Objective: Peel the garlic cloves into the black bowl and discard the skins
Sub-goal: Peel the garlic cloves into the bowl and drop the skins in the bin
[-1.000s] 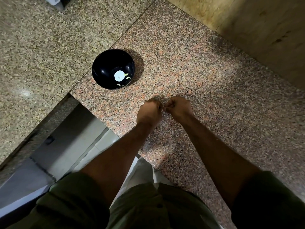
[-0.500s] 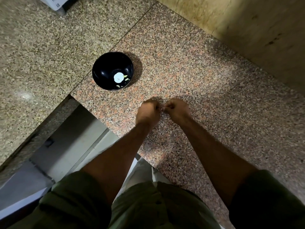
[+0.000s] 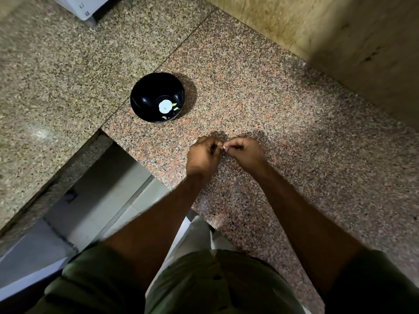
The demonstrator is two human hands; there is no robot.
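A black bowl [image 3: 145,98] stands on the reddish granite counter [image 3: 272,105], up and left of my hands. Inside it lie a white flower-shaped mark and a few pale slivers of garlic [image 3: 174,106]. My left hand [image 3: 204,155] and my right hand [image 3: 244,150] meet fingertip to fingertip just above the counter. Both pinch a small pale garlic clove [image 3: 223,147], of which only a sliver shows between the fingers.
A grey-beige granite slab [image 3: 56,71] adjoins the counter on the left, with a white appliance corner [image 3: 84,7] at the top. A tan wall [image 3: 340,30] runs along the far right. The counter edge drops to a floor gap [image 3: 95,196] at lower left.
Both hands have stayed together on the clove, shifting slightly lower in view; the right fingers have worked at it. The bowl has not moved on the counter.
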